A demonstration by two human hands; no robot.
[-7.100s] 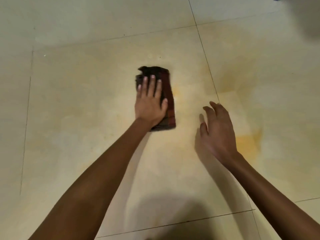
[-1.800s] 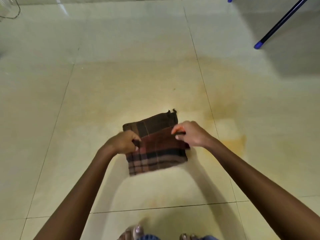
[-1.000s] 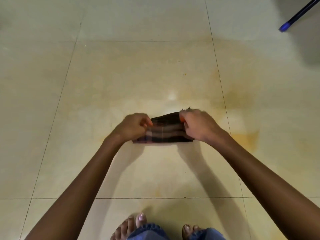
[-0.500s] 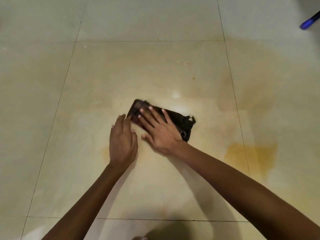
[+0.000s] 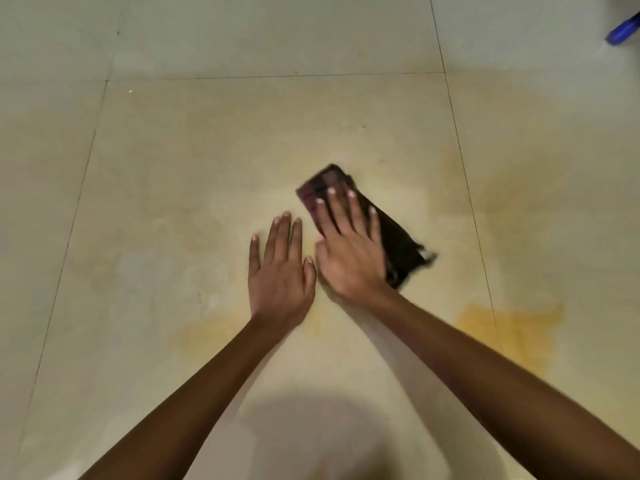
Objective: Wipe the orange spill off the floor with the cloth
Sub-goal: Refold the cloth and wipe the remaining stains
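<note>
The cloth (image 5: 388,233) lies just right of centre frame, a dark plaid strip folded narrow, running diagonally from upper left to lower right, its frayed lower end poking out toward the right. It is a little blurred. The right hand (image 5: 349,251) lies flat on top of it, palm down, fingers (image 5: 349,209) spread and pointing toward the top of the frame, pressing the fabric against the floor (image 5: 173,168) rather than pinching it. The fingertips reach nearly to the cloth's upper end; the heel of the hand covers its lower left edge.

Just beside it, to the left, the left hand (image 5: 280,271) sits flat on bare tile, fingers straight and close together, thumb out toward the right hand and almost touching it. It holds nothing. Both forearms come up from the bottom edge of the frame.

Around them, the orange spill (image 5: 509,327) shows strongest in the lower right, a saturated patch straddling a grout line, well apart from the cloth. A fainter yellow smear (image 5: 214,332) sits lower left of the left wrist, and a pale orange wash tints the tile at upper right.

A shadow pools at the bottom centre. At the top right corner, a blue object (image 5: 623,29) peeks in, too cropped to identify.
</note>
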